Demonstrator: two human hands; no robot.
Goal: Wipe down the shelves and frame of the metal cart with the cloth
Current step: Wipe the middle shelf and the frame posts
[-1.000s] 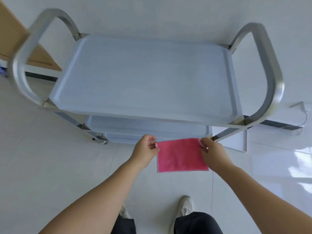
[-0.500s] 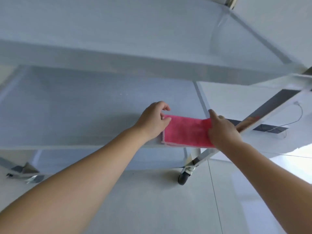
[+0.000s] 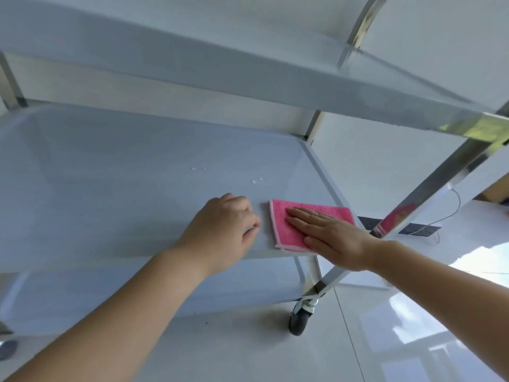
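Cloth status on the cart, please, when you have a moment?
Right hand flat on cloth, middle shelf. Left hand beside it, empty. Droplets ahead.

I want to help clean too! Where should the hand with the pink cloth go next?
Probably slide the right hand, lying flat on the pink cloth, away from the person toward the water droplets on the middle shelf. They sit just beyond the cloth, not wiped yet.

Two bare forearms seen entering from the bottom edge, no sleeves worn, left hand (image 3: 224, 230) and right hand (image 3: 334, 238) uncovered, no gloves, rings, watch or wristbands seen, short plain nails noted.
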